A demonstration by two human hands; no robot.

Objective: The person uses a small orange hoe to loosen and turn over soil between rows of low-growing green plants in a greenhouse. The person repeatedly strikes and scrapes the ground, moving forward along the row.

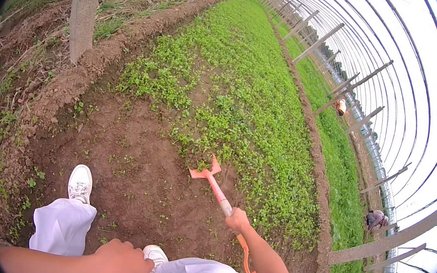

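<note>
My right hand [238, 220] grips the shaft of a short shovel [216, 188] with an orange-red blade. Behind that hand, the orange grip end [246, 256] hangs free past my forearm. The shovel's blade [206, 171] meets the ground where bare soil borders low green seedlings [240, 127]. Some dark soil and seedlings [199, 159] lie at its front edge, partly hiding it. My left hand [123, 264] is low between my knees with its fingers curled; its palm side is hidden. No object shows in it.
Bare soil [134, 175] lies around my white shoes [80, 182]. Earth ridges [53, 102] border the bed, with a concrete post [85, 7] at left and slanted posts [317, 44] at right. Beyond are another green strip [335, 164] and two people [376, 219] [341, 107] bending down.
</note>
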